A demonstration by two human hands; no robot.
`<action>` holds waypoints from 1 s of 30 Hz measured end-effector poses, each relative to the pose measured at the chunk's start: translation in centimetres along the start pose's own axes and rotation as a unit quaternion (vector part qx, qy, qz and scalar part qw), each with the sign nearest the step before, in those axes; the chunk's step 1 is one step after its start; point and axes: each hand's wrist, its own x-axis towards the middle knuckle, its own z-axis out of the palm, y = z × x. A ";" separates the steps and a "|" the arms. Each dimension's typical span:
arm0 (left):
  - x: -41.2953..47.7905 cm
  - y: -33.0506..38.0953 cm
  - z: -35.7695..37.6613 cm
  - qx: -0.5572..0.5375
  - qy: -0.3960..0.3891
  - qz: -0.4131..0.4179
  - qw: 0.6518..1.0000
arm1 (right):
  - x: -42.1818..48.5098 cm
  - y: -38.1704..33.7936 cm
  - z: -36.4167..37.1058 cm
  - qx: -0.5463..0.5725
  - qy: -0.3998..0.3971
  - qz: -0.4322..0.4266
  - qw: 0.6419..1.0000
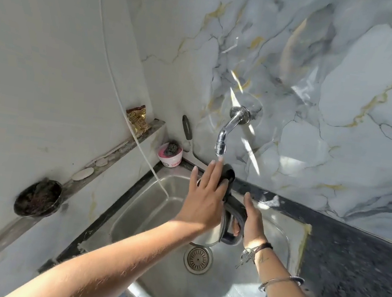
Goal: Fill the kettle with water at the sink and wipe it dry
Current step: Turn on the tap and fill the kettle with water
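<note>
A steel kettle (213, 234) with a black handle and black lid hangs over the steel sink (147, 199), just under the chrome tap (224, 137). My right hand (253, 219) grips the kettle's handle. My left hand (204, 195) is flat, fingers spread, laid over the kettle's top and lid; its fingertips reach almost to the tap's nozzle. The hand hides the kettle's mouth, and I see no water running from the tap.
The sink drain (197, 259) lies below the kettle. A white hose (151, 169) runs down into the sink's left side. A pink tub with a scrubber (170, 154) stands in the corner, a dark bowl (38, 198) on the left ledge, black countertop (354, 268) on the right.
</note>
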 end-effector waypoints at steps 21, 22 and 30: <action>11.4 -6.2 -1.9 -0.045 0.020 -0.228 0.972 | 5.3 1.8 -0.6 0.134 0.008 0.021 0.991; 12.6 -6.1 -1.7 -0.036 -0.011 -0.224 0.974 | 5.6 1.7 -0.5 0.121 0.007 0.016 0.992; 17.6 -4.2 -0.3 -0.057 -0.095 -0.227 0.968 | 8.5 1.4 -0.5 0.089 -0.030 -0.003 0.996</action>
